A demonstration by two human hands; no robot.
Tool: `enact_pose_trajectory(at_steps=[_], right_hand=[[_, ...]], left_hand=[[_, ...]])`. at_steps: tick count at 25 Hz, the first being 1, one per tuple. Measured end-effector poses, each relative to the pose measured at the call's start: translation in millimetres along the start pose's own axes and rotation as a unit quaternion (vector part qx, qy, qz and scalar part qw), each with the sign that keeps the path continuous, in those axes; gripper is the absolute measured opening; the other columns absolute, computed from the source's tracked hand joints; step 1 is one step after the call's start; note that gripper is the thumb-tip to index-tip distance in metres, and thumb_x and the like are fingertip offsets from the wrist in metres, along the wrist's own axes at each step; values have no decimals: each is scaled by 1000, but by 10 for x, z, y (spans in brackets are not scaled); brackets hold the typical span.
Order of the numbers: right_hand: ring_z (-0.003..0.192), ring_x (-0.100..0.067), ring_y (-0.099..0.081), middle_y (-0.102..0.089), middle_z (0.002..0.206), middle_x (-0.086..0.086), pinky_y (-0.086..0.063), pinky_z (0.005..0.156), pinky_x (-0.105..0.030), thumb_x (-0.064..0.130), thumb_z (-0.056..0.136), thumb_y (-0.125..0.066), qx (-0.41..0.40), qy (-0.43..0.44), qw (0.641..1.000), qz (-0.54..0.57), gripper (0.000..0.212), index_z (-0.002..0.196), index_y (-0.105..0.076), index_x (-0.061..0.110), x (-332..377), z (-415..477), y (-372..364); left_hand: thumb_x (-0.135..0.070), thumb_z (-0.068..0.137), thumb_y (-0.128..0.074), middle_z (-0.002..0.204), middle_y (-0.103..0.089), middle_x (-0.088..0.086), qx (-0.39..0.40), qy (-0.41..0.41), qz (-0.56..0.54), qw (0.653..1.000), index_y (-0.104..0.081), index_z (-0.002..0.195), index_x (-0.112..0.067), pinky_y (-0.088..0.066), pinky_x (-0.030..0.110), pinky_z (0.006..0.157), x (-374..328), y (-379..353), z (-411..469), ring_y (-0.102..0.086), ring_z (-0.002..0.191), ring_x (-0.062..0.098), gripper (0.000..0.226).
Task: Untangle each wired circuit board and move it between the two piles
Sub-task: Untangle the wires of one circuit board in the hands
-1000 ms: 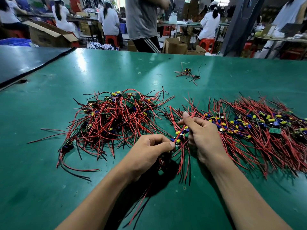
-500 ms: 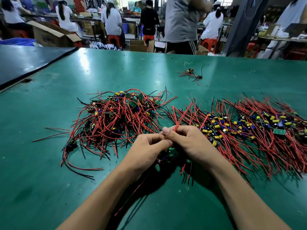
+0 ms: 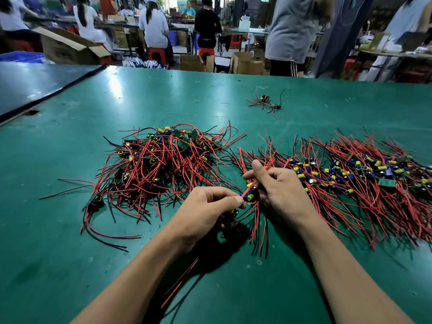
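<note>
Over the green table (image 3: 70, 230) the person holds one wired circuit board (image 3: 249, 197) between both hands, just above the surface and in the gap between the two heaps. The left hand (image 3: 208, 209) has its fingers curled in, the thumb pressed against the near edge of the board. What the curled fingers hold underneath is dark and mostly hidden, so I cannot tell whether it is part of the same board. The right hand (image 3: 282, 195) pinches the board's red wires between thumb and forefinger, with the thumb pointing up and the other fingers folded in. The yellow capacitors show between the two hands, and red and black leads (image 3: 257, 230) hang from the board down to the table.

To the left lies the left pile (image 3: 159, 164) — a loose, knotted mound of boards with wires looping in every direction. To the right spreads the right pile (image 3: 362, 181), flatter, its wires lying more nearly side by side; its near edge touches the right hand.

Farther back on the table sits a stray board (image 3: 265, 100) with a few wires, well apart from both heaps, and a small yellow rubber band (image 3: 197, 101) lies to its left. Beyond the table's far edge stand an open cardboard box (image 3: 67, 47) and red stools (image 3: 157, 54), where several people (image 3: 153, 26) work with their backs turned.
</note>
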State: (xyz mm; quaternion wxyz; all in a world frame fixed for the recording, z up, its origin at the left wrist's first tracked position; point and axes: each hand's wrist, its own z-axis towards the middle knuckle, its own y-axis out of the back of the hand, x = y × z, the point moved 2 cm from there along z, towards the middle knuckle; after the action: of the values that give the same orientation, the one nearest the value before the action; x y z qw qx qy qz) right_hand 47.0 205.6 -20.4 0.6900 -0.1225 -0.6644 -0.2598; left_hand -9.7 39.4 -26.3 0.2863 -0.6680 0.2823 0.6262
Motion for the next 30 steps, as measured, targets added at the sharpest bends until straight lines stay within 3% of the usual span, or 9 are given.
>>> enact_pose_trajectory(at_steps=[4,6,9,12,16,20,22,26,30], right_hand=[[34,-8,-29,-38,44,4,-22,38,-16,49,104,-43,-23,-50,998,36,55,89,-76,8,-22,29,-6],[34,-9,-26,-34,47,2,-21,38,-17,50,104,-43,-24,-102,986,132,57,79,-73,8,-11,44,-16],[32,-6,-25,-35,54,2,-27,35,-18,48,103,-43,44,-188,932,305,60,58,-62,13,33,54,19],[29,-5,-23,-34,60,0,-26,36,-18,42,94,-51,111,-202,905,357,50,54,-58,13,73,48,65],[34,-2,-25,-40,57,6,-21,32,-15,61,91,-50,93,-211,915,331,57,77,-76,13,55,41,15],[39,-3,-26,-43,63,6,-22,34,-17,74,76,-57,43,-181,947,261,76,108,-72,7,4,63,6],[38,-4,-27,-44,62,6,-22,35,-18,73,78,-57,30,-165,953,252,74,106,-72,7,-9,71,1],[39,-6,-28,-43,62,5,-21,38,-19,65,80,-59,20,-126,969,212,64,103,-72,7,3,54,-34],[51,-3,-47,-57,62,12,-38,49,-14,54,82,-72,6,37,999,40,37,89,-76,18,64,-39,-75]], left_hand=[[-18,87,-70,70,-63,3,10,3,-6,1000,-77,78,-12,-41,24,57,4,-17,13,-50,60,16,13],[-18,87,-70,71,-63,3,15,4,-2,1000,-77,78,-12,-41,24,57,13,-12,26,-50,61,17,12],[-18,87,-70,71,-60,6,25,2,3,1000,-77,80,-10,-41,25,58,31,17,28,-50,64,20,12],[-19,87,-71,66,-58,2,18,-3,21,1000,-77,82,-9,-42,22,53,54,26,29,-50,60,17,12],[-21,89,-69,64,-60,0,-28,-14,31,999,-76,83,-9,-43,20,51,83,18,49,-52,56,12,15],[-39,97,-55,72,-68,7,-109,28,-75,991,-75,87,-9,-52,28,52,61,58,87,-63,59,18,37],[-46,99,-47,80,-71,9,-125,47,-135,982,-74,93,-7,-56,32,54,39,77,109,-66,66,25,48],[-52,101,-34,75,-73,5,-116,47,-168,978,-69,104,-5,-54,28,53,18,88,127,-67,62,22,58],[-57,99,-28,92,-75,13,-111,50,-175,977,-66,113,-11,-57,32,60,19,98,132,-66,72,23,61]])
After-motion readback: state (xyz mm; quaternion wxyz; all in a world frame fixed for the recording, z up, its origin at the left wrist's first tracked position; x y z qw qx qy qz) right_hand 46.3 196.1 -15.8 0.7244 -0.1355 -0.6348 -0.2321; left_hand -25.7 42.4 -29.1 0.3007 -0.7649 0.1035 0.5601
